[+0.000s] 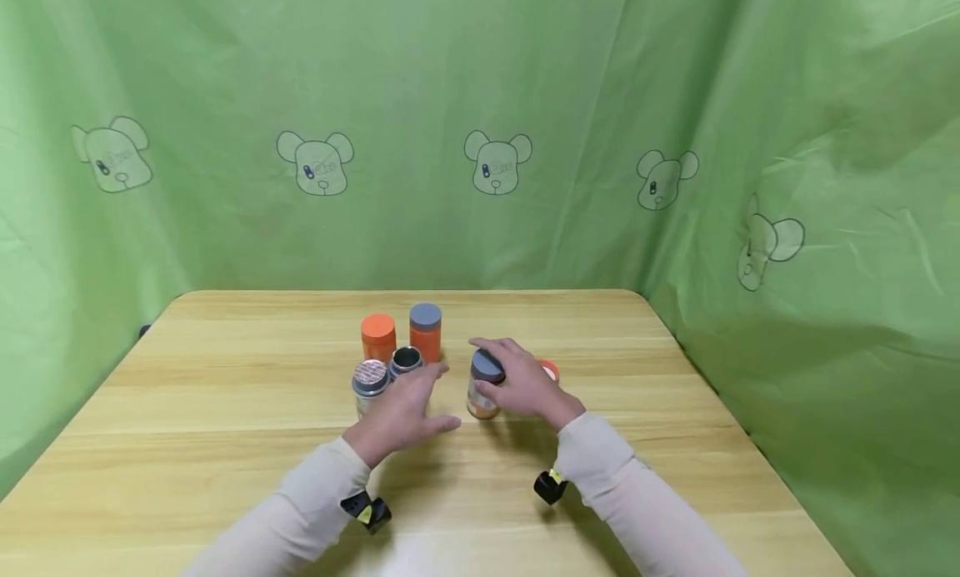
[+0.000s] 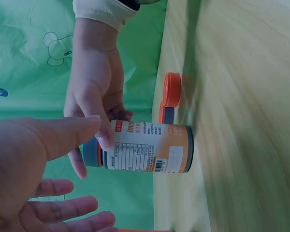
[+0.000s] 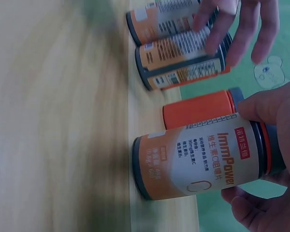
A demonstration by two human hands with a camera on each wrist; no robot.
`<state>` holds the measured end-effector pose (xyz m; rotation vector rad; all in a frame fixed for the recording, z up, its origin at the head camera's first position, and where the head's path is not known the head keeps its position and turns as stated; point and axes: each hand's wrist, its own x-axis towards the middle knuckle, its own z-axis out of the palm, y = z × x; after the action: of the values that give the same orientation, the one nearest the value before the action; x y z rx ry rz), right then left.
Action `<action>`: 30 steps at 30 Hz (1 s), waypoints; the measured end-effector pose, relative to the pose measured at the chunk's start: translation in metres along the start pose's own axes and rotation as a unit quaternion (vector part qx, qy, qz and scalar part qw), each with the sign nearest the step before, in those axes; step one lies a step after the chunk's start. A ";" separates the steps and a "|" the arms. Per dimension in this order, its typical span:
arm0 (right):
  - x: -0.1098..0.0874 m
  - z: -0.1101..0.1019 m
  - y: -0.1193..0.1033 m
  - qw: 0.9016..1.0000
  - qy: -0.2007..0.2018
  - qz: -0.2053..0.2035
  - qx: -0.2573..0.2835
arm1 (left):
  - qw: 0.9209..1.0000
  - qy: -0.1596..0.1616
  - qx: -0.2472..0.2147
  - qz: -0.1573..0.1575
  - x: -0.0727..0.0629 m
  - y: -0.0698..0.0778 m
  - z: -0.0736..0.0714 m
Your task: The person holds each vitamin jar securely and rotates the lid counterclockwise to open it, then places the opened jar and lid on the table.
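Note:
A vitamin tablet bottle [image 3: 198,159] with a white and orange label and a grey-blue lid [image 1: 488,363] stands upright on the table. My right hand [image 1: 525,381] holds it near the top, thumb on one side and fingers on the other. To its left, my left hand [image 1: 401,414] has its fingers spread and holds nothing. Beside that hand are two lidless bottles: one with a printed silver seal [image 1: 371,373] across its mouth, and one whose dark opening [image 1: 407,358] shows. The left hand partly covers both in the head view.
Behind the lidless bottles stand an orange bottle with an orange lid [image 1: 378,335] and an orange bottle with a grey-blue lid [image 1: 426,339]. Loose lids, one orange [image 2: 172,90] and one grey-blue and orange [image 2: 167,113], lie beyond the held bottle. Green curtains surround the wooden table [image 1: 225,360].

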<state>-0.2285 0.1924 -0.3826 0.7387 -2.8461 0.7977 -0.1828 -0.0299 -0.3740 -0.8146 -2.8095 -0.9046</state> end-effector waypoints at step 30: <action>-0.025 -0.002 -0.043 0.995 0.039 -0.057 0.076 | 0.997 -0.016 -0.040 0.062 0.003 0.000 0.015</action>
<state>-0.1864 0.1718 -0.3659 0.8611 -2.6692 1.0116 -0.1846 -0.0201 -0.3855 -1.0096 -2.7282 -0.9995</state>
